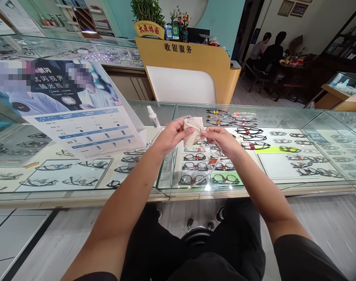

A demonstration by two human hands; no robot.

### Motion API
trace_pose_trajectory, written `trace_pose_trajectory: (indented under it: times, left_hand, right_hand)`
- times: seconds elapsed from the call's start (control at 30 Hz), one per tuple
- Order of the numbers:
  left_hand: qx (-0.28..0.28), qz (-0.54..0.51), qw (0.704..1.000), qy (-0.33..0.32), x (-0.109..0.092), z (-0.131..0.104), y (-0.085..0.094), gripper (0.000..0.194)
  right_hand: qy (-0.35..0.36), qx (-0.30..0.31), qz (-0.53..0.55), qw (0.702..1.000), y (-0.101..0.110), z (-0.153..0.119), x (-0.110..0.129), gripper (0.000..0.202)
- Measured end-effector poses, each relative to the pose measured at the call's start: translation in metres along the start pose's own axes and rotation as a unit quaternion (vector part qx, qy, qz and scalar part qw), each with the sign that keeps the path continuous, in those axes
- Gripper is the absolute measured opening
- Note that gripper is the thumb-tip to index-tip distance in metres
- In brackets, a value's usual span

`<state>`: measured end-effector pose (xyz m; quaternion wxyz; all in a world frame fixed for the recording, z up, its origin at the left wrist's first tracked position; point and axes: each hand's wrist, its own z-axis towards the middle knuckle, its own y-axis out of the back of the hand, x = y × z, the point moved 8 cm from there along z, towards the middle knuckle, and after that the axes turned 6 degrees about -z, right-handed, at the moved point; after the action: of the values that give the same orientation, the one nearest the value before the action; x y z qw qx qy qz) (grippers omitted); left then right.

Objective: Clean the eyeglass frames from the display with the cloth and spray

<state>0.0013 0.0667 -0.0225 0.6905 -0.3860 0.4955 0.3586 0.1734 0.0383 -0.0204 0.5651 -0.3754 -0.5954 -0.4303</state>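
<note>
Above the glass counter, my left hand (175,134) pinches a pale cloth (193,125), its thumb lying across the front. The cloth is folded around a lens of clear-framed glasses (215,153). My right hand (220,139) has its fingertips closed on the glasses' frame at the cloth's right edge. One clear temple arm hangs below my right hand; another stretches out past my left hand. Just left of my left hand stands a small white spray bottle (153,117).
Under and on the glass counter (166,192) lie rows of glasses (194,166). Several frames (251,131) rest right of my hands. A large printed sign (87,113) stands at the left. Beyond are a cashier desk (192,58) and two seated people (271,52).
</note>
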Motion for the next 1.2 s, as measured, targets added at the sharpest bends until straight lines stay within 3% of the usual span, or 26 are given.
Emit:
trace_pose_trajectory:
  times: [0.23, 0.47, 0.73, 0.9, 1.0, 1.07, 1.2]
  left_hand:
    - [-0.067, 0.016, 0.996, 0.054, 0.01, -0.001, 0.005, 0.058]
    - [-0.104, -0.047, 0.993, 0.014, 0.011, 0.002, -0.002, 0.053]
    - [-0.038, -0.075, 0.996, 0.028, 0.008, 0.002, -0.01, 0.052]
    - [-0.113, -0.052, 0.992, -0.006, 0.015, 0.004, 0.001, 0.049]
    - [-0.139, -0.056, 0.988, -0.05, 0.011, 0.005, 0.004, 0.05]
    - [-0.129, -0.058, 0.988, -0.067, 0.006, 0.005, 0.005, 0.051]
    - [-0.049, -0.05, 0.997, -0.045, -0.001, 0.003, 0.0, 0.05]
  right_hand:
    - [-0.015, 0.009, 0.01, 1.0, -0.005, 0.003, -0.01, 0.043]
    - [-0.001, -0.016, 0.034, 0.999, -0.01, 0.005, -0.014, 0.049]
    - [0.004, -0.009, 0.04, 0.999, -0.013, 0.006, -0.018, 0.055]
    - [0.004, -0.013, 0.045, 0.999, -0.019, 0.008, -0.022, 0.06]
    - [0.013, -0.014, 0.065, 0.998, -0.022, 0.01, -0.022, 0.053]
    - [0.018, -0.015, 0.089, 0.996, -0.023, 0.01, -0.02, 0.045]
    - [0.0, -0.023, 0.119, 0.993, -0.018, 0.011, -0.019, 0.036]
